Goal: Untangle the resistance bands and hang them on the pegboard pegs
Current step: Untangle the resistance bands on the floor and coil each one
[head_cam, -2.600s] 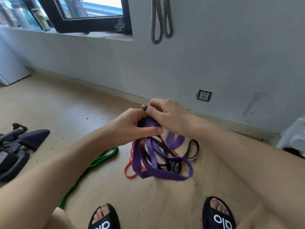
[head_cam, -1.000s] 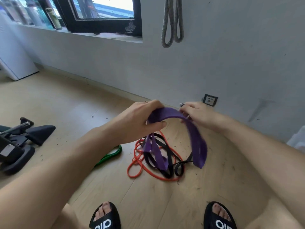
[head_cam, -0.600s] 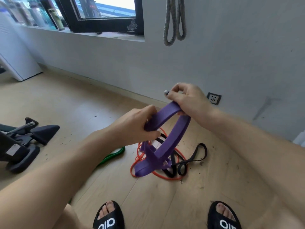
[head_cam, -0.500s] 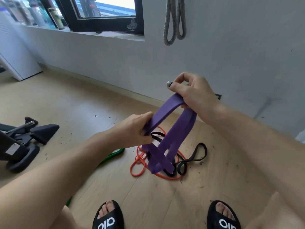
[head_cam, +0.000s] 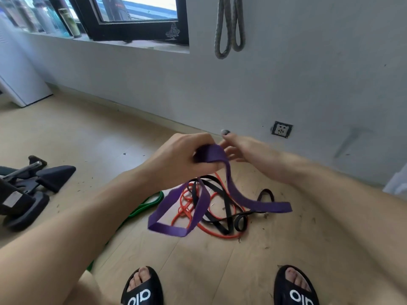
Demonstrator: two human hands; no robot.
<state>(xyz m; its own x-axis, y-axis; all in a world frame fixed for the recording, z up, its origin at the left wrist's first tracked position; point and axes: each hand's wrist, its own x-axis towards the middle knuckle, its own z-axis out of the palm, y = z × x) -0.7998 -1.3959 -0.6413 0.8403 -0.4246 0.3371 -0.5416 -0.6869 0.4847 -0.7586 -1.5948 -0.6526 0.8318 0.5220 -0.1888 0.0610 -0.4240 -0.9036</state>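
Note:
My left hand [head_cam: 182, 159] grips the top of a wide purple band [head_cam: 237, 194], whose two loops hang down over the floor. Just behind it, my right hand [head_cam: 239, 148] has its fingers spread and holds nothing. On the floor below lie a thin red band [head_cam: 211, 230] and a black band [head_cam: 222, 223], tangled together. A green band [head_cam: 141, 210] stretches off to the left under my left arm. A grey band [head_cam: 229, 25] hangs in loops on the wall above; its peg is out of view.
Black exercise equipment [head_cam: 26, 190] sits on the wooden floor at the left. A wall socket [head_cam: 282, 129] is low on the grey wall. A window [head_cam: 132, 16] and sill are at the upper left, a white cabinet [head_cam: 19, 84] at the far left. My sandalled feet [head_cam: 143, 289] stand at the bottom.
My right hand has let go of the purple band and dropped lower, fingers spread. The band's loops have fallen open and swung out sideways from my left hand.

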